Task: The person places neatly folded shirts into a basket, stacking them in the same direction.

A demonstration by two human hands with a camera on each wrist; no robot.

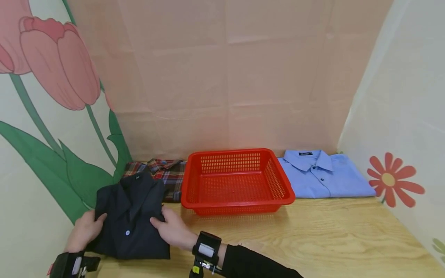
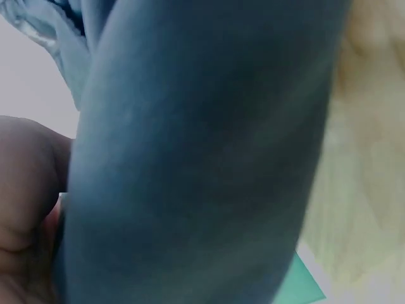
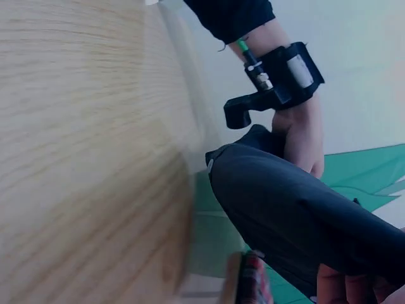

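black folded button-up shirt [image 1: 130, 227] is gripped at both side edges, collar pointing away from the person, held up off the tabletop [image 1: 330, 227] in the right wrist view. left hand [image 1: 84, 230] pinches its left edge, thumb on top. right hand [image 1: 174, 228] pinches the right edge, thumb on top, fingers [image 3: 330, 286] curled underneath. pale button [image 1: 127, 233] shows on the front. left wrist view mostly filled by dark cloth, blurred. just behind, partly covered: plaid folded shirt [image 1: 174, 178], red and dark checks. right of that, red plastic basket [image 1: 240, 204], mesh sides, nothing seen inside. further right, light blue folded shirt [image 1: 342, 179], collar up top, dark label. wrist straps on both arms, black sleeve [image 1: 257, 262] on right. tulip mural [image 1: 59, 61] left, red flower print [image 1: 388, 180] right.
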